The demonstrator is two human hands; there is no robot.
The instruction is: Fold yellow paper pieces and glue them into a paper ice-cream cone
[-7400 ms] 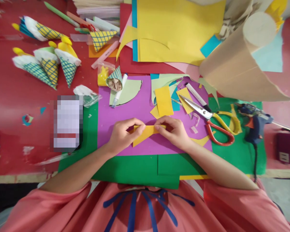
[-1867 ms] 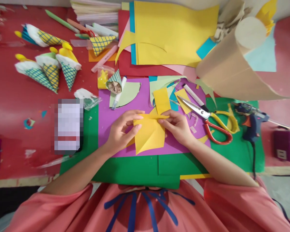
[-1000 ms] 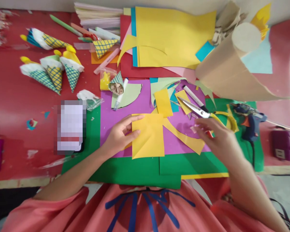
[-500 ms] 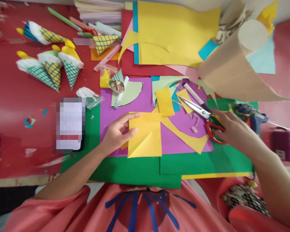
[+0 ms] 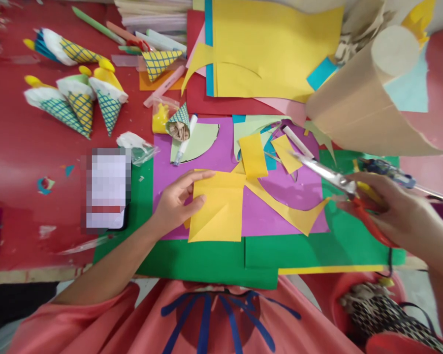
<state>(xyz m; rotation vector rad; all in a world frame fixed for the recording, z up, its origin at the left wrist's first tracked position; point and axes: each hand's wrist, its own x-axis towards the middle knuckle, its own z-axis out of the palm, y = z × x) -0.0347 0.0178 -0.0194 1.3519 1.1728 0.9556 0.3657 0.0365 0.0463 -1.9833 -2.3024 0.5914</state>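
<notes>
My left hand pinches the upper left edge of a creased yellow paper square, fingers on top. In my right hand are red-handled scissors, blurred by motion and pointing left, raised above the mats. Between the hands lie a yellow rectangle, a smaller yellow piece and a curved yellow offcut. Beneath these are a purple sheet and a green sheet. A white marker rests behind the scissors.
Patterned paper cones lie at the left near a phone. Yellow sheets are stacked at the back. A brown paper roll stands back right, a glue gun in front of it. A pale green sector holds another marker.
My right hand has lifted the scissors off the mat and moved them right, toward me. My left hand and the yellow square have shifted slightly left.
</notes>
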